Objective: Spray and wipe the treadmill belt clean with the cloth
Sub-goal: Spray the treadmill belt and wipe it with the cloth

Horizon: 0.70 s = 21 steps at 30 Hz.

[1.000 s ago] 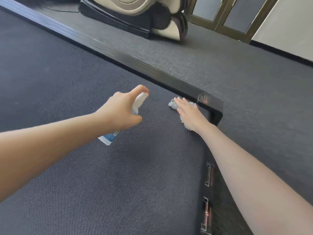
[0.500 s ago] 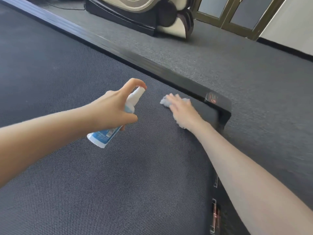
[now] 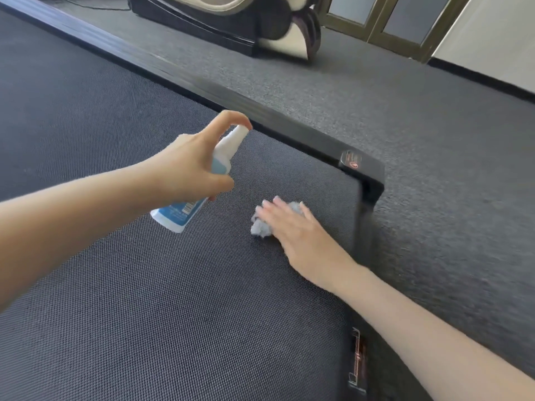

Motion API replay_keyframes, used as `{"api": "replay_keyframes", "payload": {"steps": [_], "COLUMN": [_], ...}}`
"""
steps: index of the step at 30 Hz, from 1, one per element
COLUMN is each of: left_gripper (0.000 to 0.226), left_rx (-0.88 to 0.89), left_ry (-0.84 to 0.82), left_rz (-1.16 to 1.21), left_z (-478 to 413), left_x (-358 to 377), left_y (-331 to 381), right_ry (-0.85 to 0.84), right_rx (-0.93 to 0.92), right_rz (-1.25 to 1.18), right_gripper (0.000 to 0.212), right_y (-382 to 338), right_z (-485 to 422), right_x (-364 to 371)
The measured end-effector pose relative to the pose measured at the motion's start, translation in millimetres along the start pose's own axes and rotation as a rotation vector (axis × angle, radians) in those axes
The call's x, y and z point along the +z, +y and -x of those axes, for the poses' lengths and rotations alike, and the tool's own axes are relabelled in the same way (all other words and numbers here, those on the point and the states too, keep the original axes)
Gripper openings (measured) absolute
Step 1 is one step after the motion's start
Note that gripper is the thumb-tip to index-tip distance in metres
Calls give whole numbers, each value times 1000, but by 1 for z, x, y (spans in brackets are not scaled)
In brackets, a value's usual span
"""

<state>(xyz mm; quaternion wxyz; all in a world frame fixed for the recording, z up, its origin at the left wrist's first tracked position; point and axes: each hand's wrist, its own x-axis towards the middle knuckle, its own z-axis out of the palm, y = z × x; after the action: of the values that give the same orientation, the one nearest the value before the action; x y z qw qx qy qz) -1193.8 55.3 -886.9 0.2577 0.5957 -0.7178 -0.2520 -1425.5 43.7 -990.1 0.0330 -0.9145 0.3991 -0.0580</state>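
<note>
Head view: my left hand (image 3: 188, 166) grips the bottle (image 3: 199, 183), right hand (image 3: 292, 227) flat on the cloth (image 3: 260, 227). Best to mist lightly and wipe the belt (image 3: 144, 299) in overlapping strokes.

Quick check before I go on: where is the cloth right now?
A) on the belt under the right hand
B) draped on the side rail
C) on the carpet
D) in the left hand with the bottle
A: the cloth lies on the belt beneath the flat right hand; the left hand holds only the spray bottle.
</note>
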Motion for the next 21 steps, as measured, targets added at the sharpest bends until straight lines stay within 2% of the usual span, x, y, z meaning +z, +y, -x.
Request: {"api": "replay_keyframes", "payload": {"steps": [6,12,17,21], "left_gripper": [67,66,65,66], "left_rx": [-7,-23,21,19], "left_ry": [71,115,117,132], "left_rz": [13,48,74,66], "left_z": [2,7,13,19], "left_x": [10,8,7,4], "left_y": [1,-7,-7,-7], "right_ry": [38,78,45,17], "right_rx": [284,408,391,134], "right_rz": [-152,-197,-204,-223], "right_gripper": [46,43,43,44], "right_y": [86,120,98,41], "right_z": [-61,-75,-64,-14], "right_x": [-11,-19,-20,-19]}}
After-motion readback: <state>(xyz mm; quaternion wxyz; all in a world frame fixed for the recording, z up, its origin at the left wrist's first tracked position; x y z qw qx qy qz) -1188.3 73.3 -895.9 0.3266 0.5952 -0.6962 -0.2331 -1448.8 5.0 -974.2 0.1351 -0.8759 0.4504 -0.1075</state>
